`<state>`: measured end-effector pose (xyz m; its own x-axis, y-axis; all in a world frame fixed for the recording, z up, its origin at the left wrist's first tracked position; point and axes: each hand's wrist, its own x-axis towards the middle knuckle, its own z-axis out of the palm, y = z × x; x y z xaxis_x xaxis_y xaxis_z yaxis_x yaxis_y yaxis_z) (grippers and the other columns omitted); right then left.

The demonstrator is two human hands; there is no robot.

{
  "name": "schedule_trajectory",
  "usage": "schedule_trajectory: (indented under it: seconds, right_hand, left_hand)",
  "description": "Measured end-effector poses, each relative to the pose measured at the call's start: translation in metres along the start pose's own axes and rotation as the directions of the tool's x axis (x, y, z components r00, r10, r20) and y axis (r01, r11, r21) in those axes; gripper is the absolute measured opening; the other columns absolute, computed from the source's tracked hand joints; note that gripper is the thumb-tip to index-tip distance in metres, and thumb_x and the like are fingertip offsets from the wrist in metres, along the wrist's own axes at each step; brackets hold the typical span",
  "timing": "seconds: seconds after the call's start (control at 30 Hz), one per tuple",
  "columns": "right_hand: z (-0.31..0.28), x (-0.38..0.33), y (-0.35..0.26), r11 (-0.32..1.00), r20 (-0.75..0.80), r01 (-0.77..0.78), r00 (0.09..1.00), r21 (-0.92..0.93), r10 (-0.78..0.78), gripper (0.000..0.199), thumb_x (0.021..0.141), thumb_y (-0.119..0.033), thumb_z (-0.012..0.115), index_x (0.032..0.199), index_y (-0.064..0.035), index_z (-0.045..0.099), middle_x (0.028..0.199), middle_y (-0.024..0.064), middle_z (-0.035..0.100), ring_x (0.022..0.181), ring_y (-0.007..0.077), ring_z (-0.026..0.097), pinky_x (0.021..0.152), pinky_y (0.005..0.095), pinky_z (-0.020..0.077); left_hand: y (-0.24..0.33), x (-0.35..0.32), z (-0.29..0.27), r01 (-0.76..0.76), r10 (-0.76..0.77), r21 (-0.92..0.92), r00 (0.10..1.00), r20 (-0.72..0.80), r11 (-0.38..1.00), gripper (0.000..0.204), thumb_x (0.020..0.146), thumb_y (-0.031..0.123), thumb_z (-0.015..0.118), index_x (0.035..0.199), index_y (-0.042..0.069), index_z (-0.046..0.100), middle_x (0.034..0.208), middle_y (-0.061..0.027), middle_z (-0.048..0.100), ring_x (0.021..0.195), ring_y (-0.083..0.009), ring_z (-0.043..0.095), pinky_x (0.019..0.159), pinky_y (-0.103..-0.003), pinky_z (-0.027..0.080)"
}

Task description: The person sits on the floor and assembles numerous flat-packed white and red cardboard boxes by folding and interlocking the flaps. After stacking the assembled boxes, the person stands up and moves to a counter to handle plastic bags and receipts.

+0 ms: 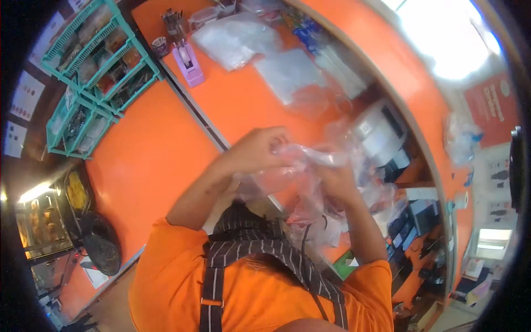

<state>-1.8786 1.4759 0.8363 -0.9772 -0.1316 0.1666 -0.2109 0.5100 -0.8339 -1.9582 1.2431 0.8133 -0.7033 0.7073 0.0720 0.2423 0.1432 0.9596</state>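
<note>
Both my hands grip a clear plastic bag (260,182), its edge stretched between them in front of my striped apron. My left hand (263,148) is closed on one side of the bag's edge. My right hand (338,176) is closed on the other side, its fingers partly hidden by the shiny film and smeared by motion. More crumpled clear plastic (373,191) hangs by my right hand. Flat stacks of clear bags (290,74) lie on the orange counter (149,149) beyond my hands.
A purple tape dispenser (188,63) and a pen cup stand at the back. Teal baskets (102,66) with packets are at the far left. A white machine (379,130) and a black keypad are to the right. A raised orange ledge (409,83) curves along the right side.
</note>
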Motion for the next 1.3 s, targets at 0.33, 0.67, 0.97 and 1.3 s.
schedule_trajectory:
  seconds: [0.33,0.67,0.97,1.3]
  right_hand:
    - [0.014,0.144,0.104,0.981,-0.588,-0.099,0.789,0.165,0.179,0.045,0.089,-0.028,0.063,0.126,-0.0056,0.050,0.109,0.0094,0.060,0.094,0.0212,0.059,0.085,0.0353,0.0474]
    - [0.021,0.123,0.081,0.848,-0.466,-0.387,0.713,0.363,0.524,0.020,0.095,-0.025,0.059,0.105,-0.0078,0.059,0.095,0.0007,0.063,0.077,0.0117,0.055,0.073,0.0266,0.0455]
    - [-0.017,0.175,0.135,0.917,-0.651,-0.386,0.723,-0.104,0.231,0.018,0.086,-0.020,0.067,0.093,-0.0030,0.065,0.092,0.0083,0.065,0.078,0.0196,0.061,0.074,0.0308,0.0487]
    - [-0.069,0.131,0.174,0.524,-0.001,-0.331,0.846,-0.785,0.533,0.019,0.084,-0.012,0.061,0.100,-0.0062,0.069,0.091,0.0141,0.069,0.087,0.0297,0.066,0.080,0.0412,0.0512]
  left_hand:
    - [-0.077,0.083,-0.055,-0.147,0.054,-0.344,0.963,-0.266,0.927,0.028,0.087,0.011,0.064,0.113,0.004,0.055,0.086,0.0010,0.058,0.075,-0.0059,0.053,0.065,-0.024,0.045]
    - [-0.127,0.130,-0.022,0.010,0.153,-0.438,0.930,0.335,0.899,0.030,0.088,0.014,0.063,0.114,0.003,0.054,0.101,-0.0060,0.060,0.094,-0.0173,0.059,0.081,-0.033,0.050]
    - [-0.235,0.303,-0.052,0.309,-0.034,0.752,0.934,-0.357,0.583,0.034,0.084,0.032,0.065,0.099,0.002,0.057,0.097,-0.0187,0.063,0.094,-0.0325,0.062,0.080,-0.046,0.051]
    - [-0.187,0.269,-0.112,-0.020,0.154,0.529,0.965,-0.211,0.848,0.021,0.094,0.027,0.051,0.094,0.008,0.061,0.092,-0.0158,0.065,0.085,-0.0371,0.064,0.071,-0.049,0.051]
